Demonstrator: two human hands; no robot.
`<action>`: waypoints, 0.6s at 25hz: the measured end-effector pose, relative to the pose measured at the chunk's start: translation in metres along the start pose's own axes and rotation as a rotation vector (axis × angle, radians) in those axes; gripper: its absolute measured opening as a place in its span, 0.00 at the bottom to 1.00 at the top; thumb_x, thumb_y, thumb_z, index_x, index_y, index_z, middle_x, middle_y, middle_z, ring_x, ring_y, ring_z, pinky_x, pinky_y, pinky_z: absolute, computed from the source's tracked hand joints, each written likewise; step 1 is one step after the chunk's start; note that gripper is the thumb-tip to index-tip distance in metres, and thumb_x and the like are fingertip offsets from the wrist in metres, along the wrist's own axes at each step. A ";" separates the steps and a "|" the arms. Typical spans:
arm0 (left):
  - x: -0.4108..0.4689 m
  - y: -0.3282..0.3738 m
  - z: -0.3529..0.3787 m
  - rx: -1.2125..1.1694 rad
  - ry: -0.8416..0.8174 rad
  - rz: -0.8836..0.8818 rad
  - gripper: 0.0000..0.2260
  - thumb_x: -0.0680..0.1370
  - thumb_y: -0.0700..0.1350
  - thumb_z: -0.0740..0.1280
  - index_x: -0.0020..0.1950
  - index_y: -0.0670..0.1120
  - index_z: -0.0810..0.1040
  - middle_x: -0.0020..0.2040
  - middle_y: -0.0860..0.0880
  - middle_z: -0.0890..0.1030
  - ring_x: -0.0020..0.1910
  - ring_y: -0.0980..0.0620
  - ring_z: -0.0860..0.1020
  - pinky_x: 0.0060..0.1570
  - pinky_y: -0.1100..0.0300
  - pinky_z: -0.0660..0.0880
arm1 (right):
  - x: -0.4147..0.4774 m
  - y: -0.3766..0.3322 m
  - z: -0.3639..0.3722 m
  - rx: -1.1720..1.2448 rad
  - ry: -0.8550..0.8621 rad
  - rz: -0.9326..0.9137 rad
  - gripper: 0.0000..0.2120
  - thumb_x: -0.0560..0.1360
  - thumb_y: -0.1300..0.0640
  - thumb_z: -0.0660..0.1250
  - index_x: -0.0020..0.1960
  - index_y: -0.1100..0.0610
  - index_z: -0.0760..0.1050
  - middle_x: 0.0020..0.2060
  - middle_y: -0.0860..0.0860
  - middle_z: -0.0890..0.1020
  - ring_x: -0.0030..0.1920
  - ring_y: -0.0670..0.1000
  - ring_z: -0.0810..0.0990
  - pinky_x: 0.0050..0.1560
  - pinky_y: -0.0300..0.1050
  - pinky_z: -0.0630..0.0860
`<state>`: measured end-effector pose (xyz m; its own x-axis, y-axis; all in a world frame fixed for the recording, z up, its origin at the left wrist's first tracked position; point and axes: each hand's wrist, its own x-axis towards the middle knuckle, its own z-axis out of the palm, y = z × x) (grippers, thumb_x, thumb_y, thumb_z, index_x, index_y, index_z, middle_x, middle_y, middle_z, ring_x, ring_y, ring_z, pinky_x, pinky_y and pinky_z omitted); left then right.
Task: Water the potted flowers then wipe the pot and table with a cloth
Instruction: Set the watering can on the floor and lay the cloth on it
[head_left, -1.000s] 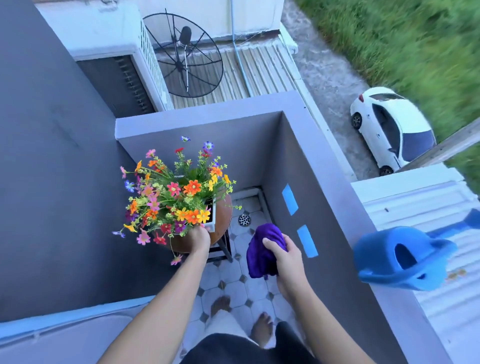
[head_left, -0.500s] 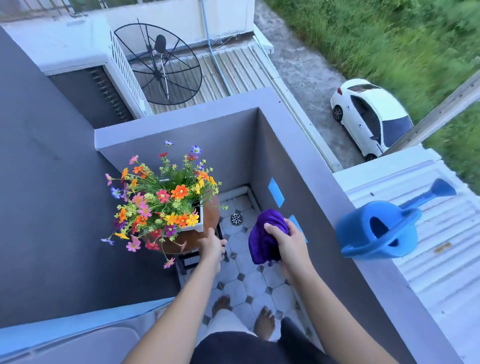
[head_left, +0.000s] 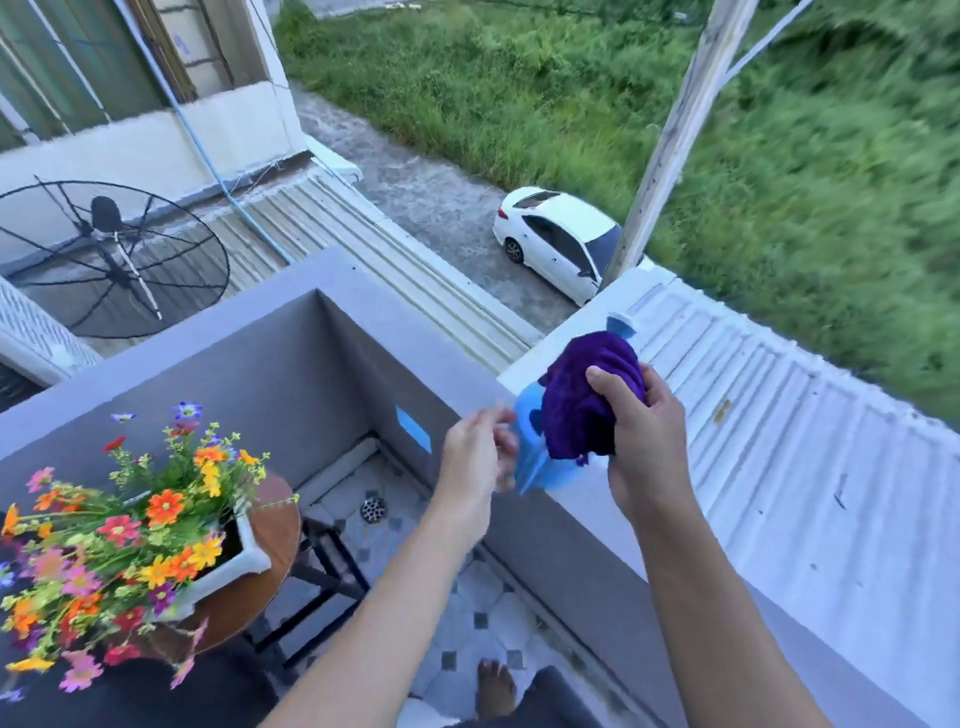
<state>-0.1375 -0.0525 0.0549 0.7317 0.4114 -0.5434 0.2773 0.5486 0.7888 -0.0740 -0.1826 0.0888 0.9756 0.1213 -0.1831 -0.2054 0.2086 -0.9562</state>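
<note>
Judging by the reach, the watering step is in hand. The left hand (head_left: 475, 457), fingers (head_left: 503, 423) partly curled and motion-blurred, touches the blue plastic watering can (head_left: 535, 457) on the ledge; whether they have closed on it I cannot tell. The right hand (head_left: 636, 441) clutches one bunched purple cloth (head_left: 584, 400), just above the can. One white pot of colourful flowers (head_left: 156, 525) sits on one round wooden table (head_left: 278, 525), well below-left of both hands. Next: grip the handle and carry the can over.
</note>
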 end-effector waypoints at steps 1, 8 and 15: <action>-0.003 -0.007 0.020 -0.015 -0.059 -0.038 0.09 0.80 0.47 0.61 0.48 0.43 0.77 0.29 0.49 0.70 0.19 0.55 0.59 0.23 0.66 0.56 | 0.003 -0.008 -0.016 0.024 0.072 -0.025 0.08 0.74 0.58 0.73 0.53 0.54 0.82 0.43 0.52 0.85 0.42 0.52 0.82 0.40 0.47 0.76; 0.023 -0.051 0.099 -0.503 -0.230 -0.411 0.12 0.80 0.51 0.64 0.56 0.45 0.66 0.36 0.46 0.77 0.22 0.55 0.67 0.21 0.67 0.64 | -0.009 -0.015 -0.091 0.073 0.303 -0.017 0.08 0.77 0.61 0.73 0.55 0.54 0.81 0.45 0.51 0.85 0.43 0.49 0.83 0.43 0.48 0.80; 0.046 -0.051 0.127 -0.677 -0.074 -0.317 0.12 0.80 0.53 0.66 0.48 0.44 0.73 0.38 0.48 0.74 0.20 0.58 0.65 0.18 0.69 0.64 | -0.019 -0.002 -0.118 0.046 0.311 0.026 0.11 0.77 0.61 0.73 0.59 0.56 0.80 0.44 0.52 0.84 0.40 0.51 0.82 0.37 0.47 0.76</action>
<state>-0.0390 -0.1541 0.0259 0.7272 0.1226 -0.6753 0.0556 0.9702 0.2360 -0.0828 -0.2996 0.0678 0.9454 -0.1741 -0.2756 -0.2273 0.2541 -0.9401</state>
